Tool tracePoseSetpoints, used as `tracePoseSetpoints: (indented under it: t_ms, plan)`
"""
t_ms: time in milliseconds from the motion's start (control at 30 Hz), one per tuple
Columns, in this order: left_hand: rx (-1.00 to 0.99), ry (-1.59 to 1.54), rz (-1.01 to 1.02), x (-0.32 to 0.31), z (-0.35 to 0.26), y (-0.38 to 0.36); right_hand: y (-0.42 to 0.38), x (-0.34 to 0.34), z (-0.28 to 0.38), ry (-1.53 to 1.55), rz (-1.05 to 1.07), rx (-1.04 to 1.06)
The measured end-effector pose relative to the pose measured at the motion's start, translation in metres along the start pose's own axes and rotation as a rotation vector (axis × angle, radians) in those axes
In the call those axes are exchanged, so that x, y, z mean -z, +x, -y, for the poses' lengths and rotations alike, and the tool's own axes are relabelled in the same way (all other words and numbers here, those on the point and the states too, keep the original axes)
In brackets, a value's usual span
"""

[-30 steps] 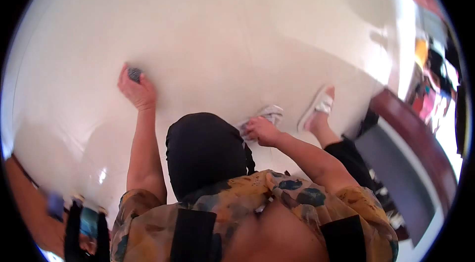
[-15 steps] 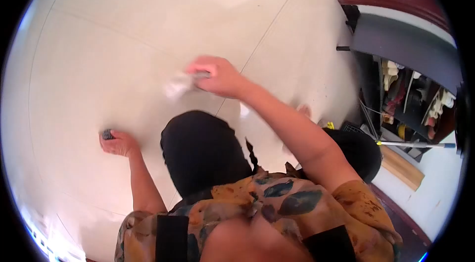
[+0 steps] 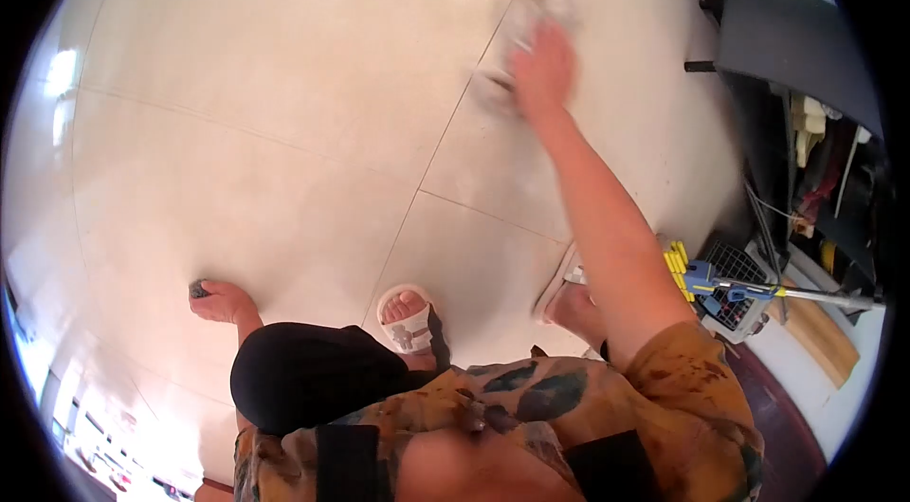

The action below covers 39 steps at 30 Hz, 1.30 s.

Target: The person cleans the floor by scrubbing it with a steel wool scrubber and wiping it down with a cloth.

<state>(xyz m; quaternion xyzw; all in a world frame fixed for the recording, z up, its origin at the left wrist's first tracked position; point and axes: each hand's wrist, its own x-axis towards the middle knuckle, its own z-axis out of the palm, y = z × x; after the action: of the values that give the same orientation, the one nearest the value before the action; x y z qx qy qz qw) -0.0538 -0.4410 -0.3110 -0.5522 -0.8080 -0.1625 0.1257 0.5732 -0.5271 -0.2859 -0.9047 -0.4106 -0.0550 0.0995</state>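
My right hand is stretched far forward on the tiled floor, over a crumpled whitish-grey cloth. Motion blurs both the hand and the cloth, and parts of the cloth stick out around the fingers. Low on the left, my left hand is closed around a small dark grey scouring pad, close to the floor. Only the end of the pad shows past the fingers.
My sandalled feet stand on the tiles, one white sandal near the middle. At the right are a dark open cabinet with shoes, a blue-and-yellow mop head on a metal pole, a black grate and a wooden board.
My right hand has swept forward and right with the cloth, down to the floor. My left hand keeps the scouring pad. My knee has shifted left and the sandals have come into view.
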Motion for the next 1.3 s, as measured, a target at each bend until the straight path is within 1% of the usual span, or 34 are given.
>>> tracePoseSetpoints:
  t_ms: [33,67,100,167,200,233,267,300,333,367,400,467,500,667,700,733,767,800,833,867,933,967,1000,1033,1100,1133,1167,1200,1233,1300]
  plan:
    - [0.002,0.009,0.000,0.000,0.000,0.000,-0.034,0.010,-0.060,-0.103,-0.023,-0.053]
    - [-0.001,0.016,0.007,0.002,0.004,0.001,-0.062,0.039,-0.100,-0.072,0.086,-0.289]
    - [0.004,0.016,0.012,0.006,0.005,0.001,-0.104,0.048,-0.154,-0.274,0.102,-0.256]
    - [-0.001,0.023,0.012,0.008,0.007,0.001,-0.162,0.063,-0.233,-0.627,0.226,-0.026]
    - [-0.004,0.025,0.014,0.009,0.008,0.001,-0.169,0.072,-0.242,-0.592,0.251,-0.066]
    - [-0.012,0.024,0.018,0.009,0.009,0.002,-0.161,0.075,-0.223,-0.410,0.175,-0.140]
    - [-0.026,0.025,0.022,0.006,0.008,0.003,-0.154,0.079,-0.192,-0.181,0.046,-0.188]
    - [-0.041,0.017,0.030,0.003,0.007,0.005,-0.145,0.077,-0.149,0.015,-0.066,-0.153]
    - [-0.059,0.008,0.038,-0.001,0.006,0.007,-0.139,0.074,-0.097,0.152,-0.104,-0.051]
    - [-0.079,0.002,0.052,-0.004,0.002,0.009,-0.130,0.065,-0.041,0.291,-0.085,0.029]
    - [-0.093,0.003,0.072,-0.007,0.000,0.010,-0.127,0.055,0.022,0.446,0.017,0.140]
    - [-0.105,-0.010,0.084,-0.012,-0.004,0.011,-0.130,0.041,0.131,0.778,0.327,0.332]
    - [-0.110,-0.006,0.092,-0.012,-0.006,0.013,-0.132,0.040,0.165,0.932,0.503,0.353]
    - [-0.142,-0.011,0.115,-0.014,-0.007,0.022,-0.129,0.078,0.128,0.931,0.868,-0.297]
    - [-0.142,-0.009,0.123,-0.016,-0.009,0.022,-0.141,0.065,0.105,0.701,0.703,-0.079]
    - [-0.136,-0.014,0.124,-0.018,-0.009,0.021,-0.153,0.052,0.083,0.431,0.505,0.085]
    - [-0.132,-0.016,0.128,-0.019,-0.009,0.021,-0.174,0.050,0.045,0.157,0.278,0.072]
    - [-0.127,-0.018,0.130,-0.019,-0.009,0.022,-0.182,0.059,0.014,0.082,0.280,-0.125]
    - [-0.123,-0.021,0.130,-0.018,-0.008,0.023,-0.194,0.064,-0.024,0.043,0.189,-0.187]
    - [-0.119,-0.032,0.129,-0.017,-0.009,0.024,-0.201,0.074,-0.054,-0.072,0.244,-0.353]
    - [-0.106,-0.038,0.131,-0.015,-0.007,0.024,-0.234,0.067,-0.129,-0.375,0.281,-0.449]
    - [-0.097,-0.042,0.135,-0.014,-0.004,0.024,-0.231,0.080,-0.156,-0.476,0.512,-0.439]
    - [-0.093,-0.046,0.140,-0.012,-0.004,0.024,-0.224,0.090,-0.168,-0.578,0.743,-0.427]
    - [-0.088,-0.049,0.147,-0.012,-0.003,0.024,-0.209,0.097,-0.151,-0.358,0.440,-0.467]
    - [-0.078,-0.056,0.165,-0.011,-0.003,0.023,-0.176,0.108,-0.091,0.080,-0.162,-0.519]
    - [-0.067,-0.060,0.172,-0.010,-0.003,0.023,-0.164,0.094,-0.060,0.121,-0.252,-0.254]
    - [-0.056,-0.064,0.183,-0.010,-0.003,0.022,-0.143,0.104,-0.012,0.263,-0.161,-0.170]
    - [-0.045,-0.067,0.192,-0.009,-0.002,0.023,-0.133,0.093,0.023,0.300,-0.072,0.000]
    - [-0.033,-0.069,0.203,-0.008,-0.002,0.022,-0.127,0.067,0.054,0.348,0.043,0.228]
    - [-0.001,-0.075,0.235,-0.007,0.002,0.022,-0.116,0.067,0.112,0.308,0.161,0.531]
